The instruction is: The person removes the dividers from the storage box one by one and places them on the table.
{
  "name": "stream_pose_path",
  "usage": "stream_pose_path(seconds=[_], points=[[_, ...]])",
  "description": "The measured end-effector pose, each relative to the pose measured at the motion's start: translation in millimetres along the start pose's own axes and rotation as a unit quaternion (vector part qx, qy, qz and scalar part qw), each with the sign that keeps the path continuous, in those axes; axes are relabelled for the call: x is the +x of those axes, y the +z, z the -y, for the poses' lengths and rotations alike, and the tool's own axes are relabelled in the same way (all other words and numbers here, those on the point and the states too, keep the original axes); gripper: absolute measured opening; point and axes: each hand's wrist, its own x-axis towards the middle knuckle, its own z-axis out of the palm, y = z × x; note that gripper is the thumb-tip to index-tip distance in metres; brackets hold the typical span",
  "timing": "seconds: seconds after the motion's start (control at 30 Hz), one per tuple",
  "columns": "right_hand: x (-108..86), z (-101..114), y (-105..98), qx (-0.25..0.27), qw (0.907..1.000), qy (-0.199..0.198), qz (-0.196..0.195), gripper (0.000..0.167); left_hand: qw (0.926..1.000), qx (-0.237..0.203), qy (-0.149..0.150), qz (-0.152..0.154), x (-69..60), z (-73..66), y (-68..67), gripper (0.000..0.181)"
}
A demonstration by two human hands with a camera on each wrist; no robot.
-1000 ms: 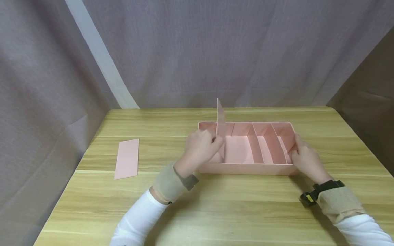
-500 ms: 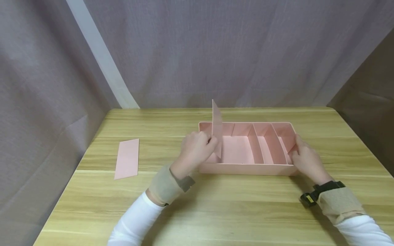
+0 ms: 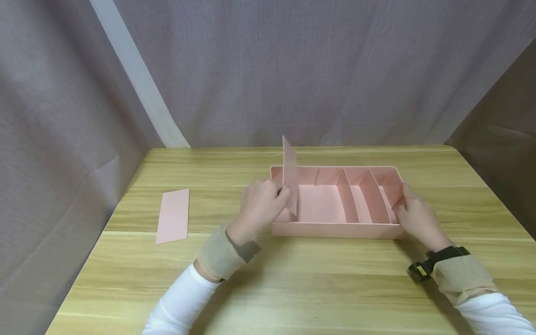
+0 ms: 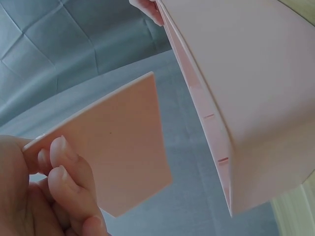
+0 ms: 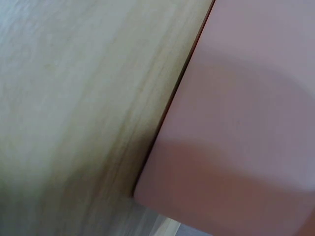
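Observation:
A pink box with upright partitions stands on the table; two partitions are fitted in its right half. My left hand pinches a flat pink panel upright above the box's left end. In the left wrist view the fingers hold the panel by one edge, apart from the box wall. Around the box's right end my right hand grips the wall, some fingertips hidden. Only the box's outer side shows in the right wrist view, without the hand.
Another flat pink panel lies on the wooden table at the left. Grey curtains hang behind the table and at its sides, with a pale strip running down at the back left.
My left hand has moved a little to the left, carrying the upright panel from above the left compartments toward the box's left end. The right hand and the box have stayed in place.

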Motion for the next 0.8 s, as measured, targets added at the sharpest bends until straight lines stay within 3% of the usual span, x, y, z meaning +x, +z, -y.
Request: stream_pose_path(seconds=[0.43,0.8], points=[[0.5,-1.2,1.3,-0.006,0.9999,-0.008,-0.007,0.058,0.9996,-0.028,0.001,-0.010,-5.2,12.5,-5.1,0.042],[1.0,-2.9,1.7,-0.004,1.0000,-0.001,-0.003,0.058,0.9993,-0.011,-0.002,-0.036,-7.4,18.8,-7.8,0.043]])
